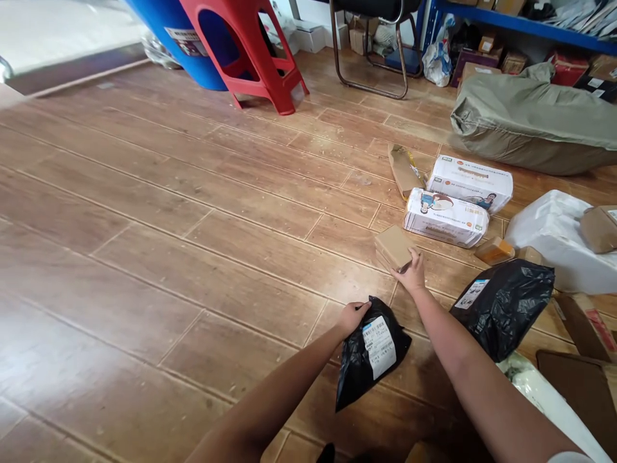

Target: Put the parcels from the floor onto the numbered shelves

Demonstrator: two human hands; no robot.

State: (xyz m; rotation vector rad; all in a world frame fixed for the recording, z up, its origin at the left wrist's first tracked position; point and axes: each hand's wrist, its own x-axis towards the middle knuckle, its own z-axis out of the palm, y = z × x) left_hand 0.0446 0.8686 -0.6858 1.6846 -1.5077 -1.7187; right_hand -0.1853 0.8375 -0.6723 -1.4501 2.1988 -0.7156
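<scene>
My left hand (354,318) is closed on the top edge of a small black plastic mailing bag (359,360), which hangs at a tilt with a white printed label (379,346) facing up. Farther forward, my right hand (412,273) grips the near corner of a small brown cardboard box (395,245), thumb on one side and fingers on the other. Whether that box touches the floor I cannot tell. Just beyond it lie two white printed packs (446,217). Beside my right forearm is a larger black mailing bag (506,305) with a label.
Tiled wood-look floor (193,225) spreads to the left. A red plastic stool (255,58) stands by a blue bin (164,29). On the right are a white foam box (554,231), a grey-green wrapped bundle (535,119) and several cartons under a blue shelf (530,26).
</scene>
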